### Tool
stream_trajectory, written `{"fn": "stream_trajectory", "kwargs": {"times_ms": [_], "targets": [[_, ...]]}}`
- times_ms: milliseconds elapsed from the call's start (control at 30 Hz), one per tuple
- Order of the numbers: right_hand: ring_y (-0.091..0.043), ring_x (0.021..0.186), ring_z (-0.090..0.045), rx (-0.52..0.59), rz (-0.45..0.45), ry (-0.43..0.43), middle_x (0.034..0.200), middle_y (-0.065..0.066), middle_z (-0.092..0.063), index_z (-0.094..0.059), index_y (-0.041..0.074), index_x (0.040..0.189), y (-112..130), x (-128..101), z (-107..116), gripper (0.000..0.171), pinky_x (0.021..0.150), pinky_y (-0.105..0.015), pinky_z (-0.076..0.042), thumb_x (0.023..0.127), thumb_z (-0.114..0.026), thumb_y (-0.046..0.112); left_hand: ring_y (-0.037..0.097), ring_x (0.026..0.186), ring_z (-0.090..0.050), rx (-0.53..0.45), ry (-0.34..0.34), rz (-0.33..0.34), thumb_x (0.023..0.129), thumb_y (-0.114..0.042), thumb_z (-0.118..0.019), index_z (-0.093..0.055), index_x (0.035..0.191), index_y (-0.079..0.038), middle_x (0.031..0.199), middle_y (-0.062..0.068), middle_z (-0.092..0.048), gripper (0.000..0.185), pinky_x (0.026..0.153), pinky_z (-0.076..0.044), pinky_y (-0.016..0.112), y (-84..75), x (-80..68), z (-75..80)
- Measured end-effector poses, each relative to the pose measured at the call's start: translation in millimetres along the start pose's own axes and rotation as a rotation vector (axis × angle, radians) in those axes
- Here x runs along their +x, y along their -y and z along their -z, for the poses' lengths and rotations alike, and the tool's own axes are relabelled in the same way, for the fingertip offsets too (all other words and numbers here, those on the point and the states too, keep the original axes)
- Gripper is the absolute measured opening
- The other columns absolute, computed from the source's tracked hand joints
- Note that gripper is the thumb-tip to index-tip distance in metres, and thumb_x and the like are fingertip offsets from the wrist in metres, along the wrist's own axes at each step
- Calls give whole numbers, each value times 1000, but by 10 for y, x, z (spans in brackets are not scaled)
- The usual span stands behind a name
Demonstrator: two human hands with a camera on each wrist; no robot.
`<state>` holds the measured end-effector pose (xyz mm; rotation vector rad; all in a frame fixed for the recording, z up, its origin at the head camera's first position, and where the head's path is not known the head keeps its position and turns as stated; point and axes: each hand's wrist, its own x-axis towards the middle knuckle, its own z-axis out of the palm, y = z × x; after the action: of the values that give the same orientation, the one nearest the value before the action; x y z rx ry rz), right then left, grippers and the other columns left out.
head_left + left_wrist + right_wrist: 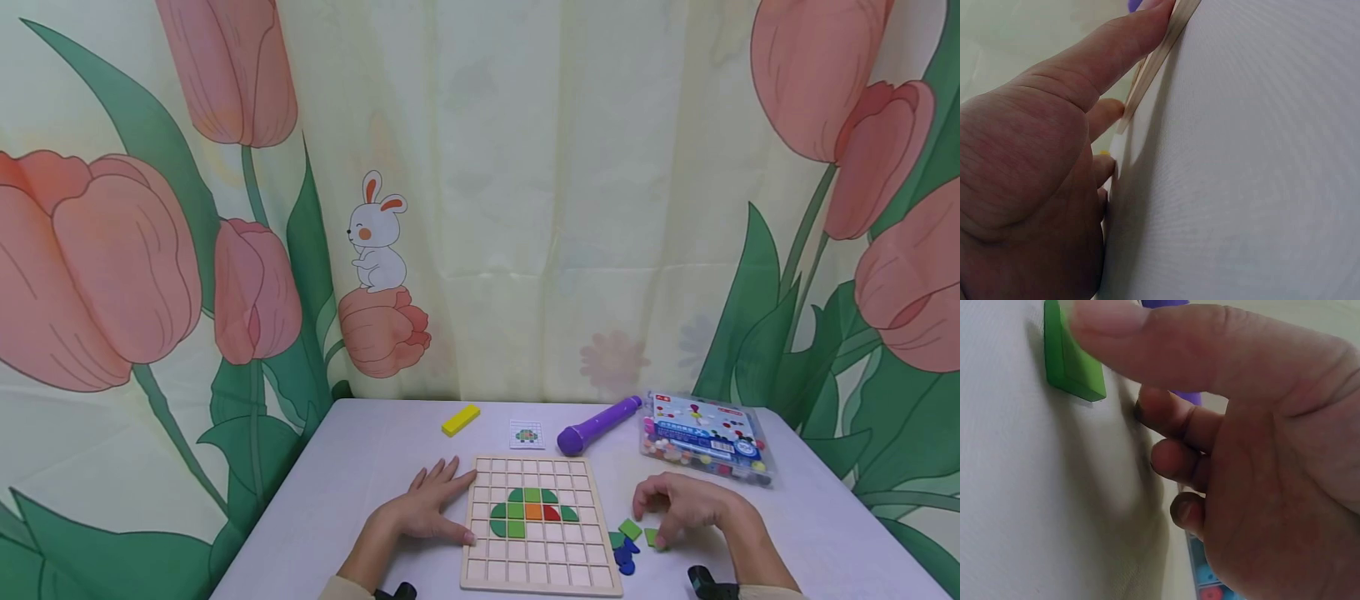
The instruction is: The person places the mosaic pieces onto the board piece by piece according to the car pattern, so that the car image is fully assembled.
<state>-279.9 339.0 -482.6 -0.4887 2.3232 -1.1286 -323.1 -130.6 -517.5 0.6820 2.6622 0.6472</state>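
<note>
A wooden grid board [555, 552] lies on the white table with green, orange and red pieces set in its middle squares. My left hand [423, 504] rests at its left side, fingers spread, the thumb touching the board's edge [1159, 53]. To the right of the board, my right hand [690, 504] is low over the table. Its thumb tip overlaps a light green square tile [1075, 365], while the other fingers bend loosely, apart from the tile. Beside that lie another green square tile [630, 528], a darker green piece [616, 540] and several blue pieces [626, 557].
Behind the board are a yellow block [461, 420], a small pattern card [527, 434] and a purple microphone [596, 427]. A clear plastic box [705, 437] of colourful parts sits at the back right. A tulip-printed curtain [495, 208] hangs behind the table [300, 533].
</note>
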Motion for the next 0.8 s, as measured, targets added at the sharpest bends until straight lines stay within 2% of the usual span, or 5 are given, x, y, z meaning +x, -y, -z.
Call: {"fn": "stream_trajectory", "kwargs": {"times_ms": [233,533,800], "targets": [[-26,97,-47,-71,-35,-29,100,-7,-62,-71,7,102,-3,23,-18,36,82,-39,-33,71,-87,-3,38,163,-5,2,1,1,74,-72,-79,-35,162,-36,175,11,-17,105,127,-3,68,15,6,-4],[-20,81,-50,-22,-2,-36,81,-3,-56,-73,3,99,21,33,-28,25,67,-28,-37,77,-84,-1,37,163,-5,-1,4,6,74,-71,-80,-36,162,-36,175,11,-17,104,128,-3,67,0,-4,5],[-18,80,-53,-37,38,-46,85,-5,-60,-69,1,98,39,63,-27,25,67,-26,-41,77,-82,-4,37,163,-5,-7,6,10,74,-71,-79,-36,162,-36,175,12,-16,105,128,-2,67,-5,8,-1]]}}
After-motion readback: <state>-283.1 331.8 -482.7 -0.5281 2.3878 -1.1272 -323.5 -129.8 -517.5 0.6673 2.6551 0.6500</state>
